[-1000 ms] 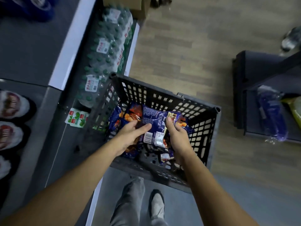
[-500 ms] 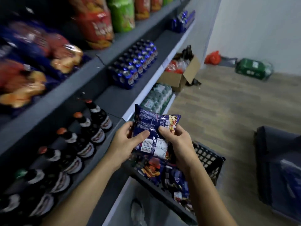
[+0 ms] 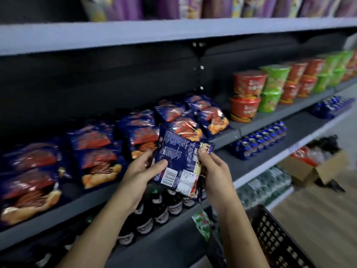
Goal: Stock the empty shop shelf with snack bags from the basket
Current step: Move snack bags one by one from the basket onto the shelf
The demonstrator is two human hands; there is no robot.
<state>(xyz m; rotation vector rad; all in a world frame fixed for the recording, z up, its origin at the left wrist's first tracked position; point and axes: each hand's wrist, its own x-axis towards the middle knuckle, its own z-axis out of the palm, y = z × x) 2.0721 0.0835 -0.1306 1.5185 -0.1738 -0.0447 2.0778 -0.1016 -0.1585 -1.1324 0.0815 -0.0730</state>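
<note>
In front of the middle shelf (image 3: 77, 208), both hands hold one blue snack bag (image 3: 179, 151) up in the air. On my feed the left hand (image 3: 143, 172) grips the bag's left edge: its thumb lies flat across the printed back and the fingers curl round behind. The right hand (image 3: 215, 171) pinches the right edge, thumb pressed near the upper right corner, fingers hidden behind the packet. The bag's back faces me, with the barcode and white label low down. It is tilted, its top edge sloping down to the right. It rests on nothing and hangs just before the shelf's grey lip, overlapping the bags already there.

On that shelf I see a row of matching bags (image 3: 96, 151), blue with red and orange print. They lie in columns, one above another in my view, from the far left to about the middle upright. Right of them stand red noodle bowls (image 3: 247, 93) and green noodle bowls (image 3: 274, 82), two high. The shelf above carries purple packets (image 3: 123, 6), blurred. One level down sit blue cans (image 3: 258, 141) on the right and dark bottles (image 3: 160, 206) beneath the hands. Lower still I make out shrink-wrapped water bottles (image 3: 264, 185). The black slatted basket (image 3: 280, 240) shows at the lower right, beside the right forearm; I cannot see what is in it. An open cardboard box (image 3: 313, 171) stands on the wooden floor (image 3: 318, 213) farther right.
</note>
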